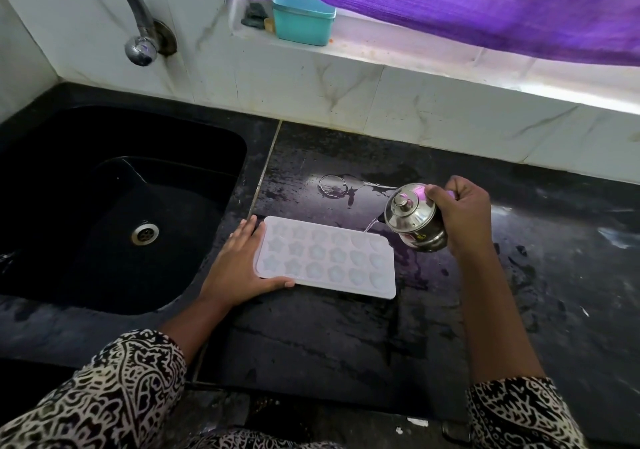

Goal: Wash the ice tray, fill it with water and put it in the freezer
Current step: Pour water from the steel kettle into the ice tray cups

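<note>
A white ice tray (327, 258) with star- and shell-shaped cells lies flat on the black counter (346, 338), just right of the sink. My left hand (239, 265) rests against the tray's left end, fingers straight along its edge and thumb along the near side. My right hand (462, 213) grips a small lidded steel pot (414, 218), tilted to the left above the tray's far right corner. A thin stream of water (370, 225) runs from the pot onto that corner. Several cells look wet or filled.
A black sink (114, 206) with a metal drain lies to the left, under a steel tap (138, 33). A water puddle (334, 185) sits on the counter behind the tray. A teal box (303, 19) stands on the window ledge below a purple curtain (485, 5).
</note>
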Motion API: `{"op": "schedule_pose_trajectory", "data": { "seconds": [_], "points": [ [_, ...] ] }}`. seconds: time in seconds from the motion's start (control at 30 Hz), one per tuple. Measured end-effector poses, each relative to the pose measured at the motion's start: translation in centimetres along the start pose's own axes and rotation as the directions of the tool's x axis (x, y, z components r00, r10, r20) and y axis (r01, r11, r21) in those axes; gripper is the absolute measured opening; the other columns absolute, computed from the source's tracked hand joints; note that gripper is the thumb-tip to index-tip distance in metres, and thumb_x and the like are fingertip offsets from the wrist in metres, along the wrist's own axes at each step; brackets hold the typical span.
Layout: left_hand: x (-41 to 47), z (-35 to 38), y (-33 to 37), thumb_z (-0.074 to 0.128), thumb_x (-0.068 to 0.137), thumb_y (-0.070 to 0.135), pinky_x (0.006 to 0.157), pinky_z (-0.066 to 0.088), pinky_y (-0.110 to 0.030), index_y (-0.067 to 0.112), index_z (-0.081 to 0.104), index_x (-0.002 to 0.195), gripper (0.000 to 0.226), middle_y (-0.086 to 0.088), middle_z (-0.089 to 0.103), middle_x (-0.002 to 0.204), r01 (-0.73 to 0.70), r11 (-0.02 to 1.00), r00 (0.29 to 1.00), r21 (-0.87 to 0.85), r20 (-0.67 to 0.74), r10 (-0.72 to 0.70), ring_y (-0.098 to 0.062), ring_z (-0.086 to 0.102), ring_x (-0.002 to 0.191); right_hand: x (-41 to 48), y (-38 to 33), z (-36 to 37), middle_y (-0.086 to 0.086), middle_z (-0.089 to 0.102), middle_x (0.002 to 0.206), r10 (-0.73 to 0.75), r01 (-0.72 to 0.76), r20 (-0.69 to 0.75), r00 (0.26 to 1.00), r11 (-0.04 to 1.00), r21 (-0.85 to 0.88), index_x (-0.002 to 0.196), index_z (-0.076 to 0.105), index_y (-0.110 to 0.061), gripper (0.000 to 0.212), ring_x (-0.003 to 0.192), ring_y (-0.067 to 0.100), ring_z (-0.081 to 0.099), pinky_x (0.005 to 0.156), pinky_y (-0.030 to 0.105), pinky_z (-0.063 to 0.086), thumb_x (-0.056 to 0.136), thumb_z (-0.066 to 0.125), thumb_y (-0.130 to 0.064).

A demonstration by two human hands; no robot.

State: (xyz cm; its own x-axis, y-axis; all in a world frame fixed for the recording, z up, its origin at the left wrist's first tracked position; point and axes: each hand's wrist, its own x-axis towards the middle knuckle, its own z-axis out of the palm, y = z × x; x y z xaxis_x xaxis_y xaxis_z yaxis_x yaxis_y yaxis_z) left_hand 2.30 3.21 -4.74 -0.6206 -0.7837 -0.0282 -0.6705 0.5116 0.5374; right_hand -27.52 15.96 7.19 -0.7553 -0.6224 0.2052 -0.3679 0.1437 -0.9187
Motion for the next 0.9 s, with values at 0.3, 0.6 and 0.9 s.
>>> {"op": "schedule_pose_trajectory", "data": {
  "seconds": [0.3,0.6,0.9],
  "points": [
    [-0.1,-0.1,0.2,0.032,0.039,0.103,0.118,0.002,-0.028,0.019,0.013,0.153,0.143,0.004,0.002,0.161,0.004,1.0,1.0,0.0,-0.004,-0.004,-0.008,-0.005,0.146,0.2,-0.1,0.0,0.0,0.042,0.058,0.014,-0.014,0.002,1.0,0.998,0.056,0.059,0.037,-0.019,0.036,0.057,0.014,0.043,0.053,0.025,0.042,0.082,0.064,-0.01],
    [-0.1,-0.2,0.2,0.033,0.039,0.103,0.117,0.001,-0.027,0.019,0.013,0.153,0.143,0.005,0.002,0.161,0.004,1.0,1.0,-0.008,-0.007,-0.004,-0.004,-0.006,0.144,0.1,0.1,-0.4,-0.01,0.047,0.048,0.231,-0.182,-0.036,0.972,0.847,0.5,0.058,0.04,-0.017,0.036,0.048,0.004,0.044,0.051,0.017,0.041,0.085,0.058,-0.002],
    [-0.1,-0.4,0.5,0.032,0.037,0.104,0.118,0.003,-0.029,0.018,0.012,0.153,0.146,0.005,0.002,0.161,0.002,1.0,1.0,-0.007,0.002,-0.002,-0.007,-0.004,0.146,-0.4,1.2,-1.8,-0.009,0.051,0.052,0.28,-0.194,-0.097,0.955,0.839,0.507,0.06,0.044,-0.016,0.031,0.053,0.006,0.047,0.052,0.016,0.043,0.083,0.059,-0.002]
  ]
}}
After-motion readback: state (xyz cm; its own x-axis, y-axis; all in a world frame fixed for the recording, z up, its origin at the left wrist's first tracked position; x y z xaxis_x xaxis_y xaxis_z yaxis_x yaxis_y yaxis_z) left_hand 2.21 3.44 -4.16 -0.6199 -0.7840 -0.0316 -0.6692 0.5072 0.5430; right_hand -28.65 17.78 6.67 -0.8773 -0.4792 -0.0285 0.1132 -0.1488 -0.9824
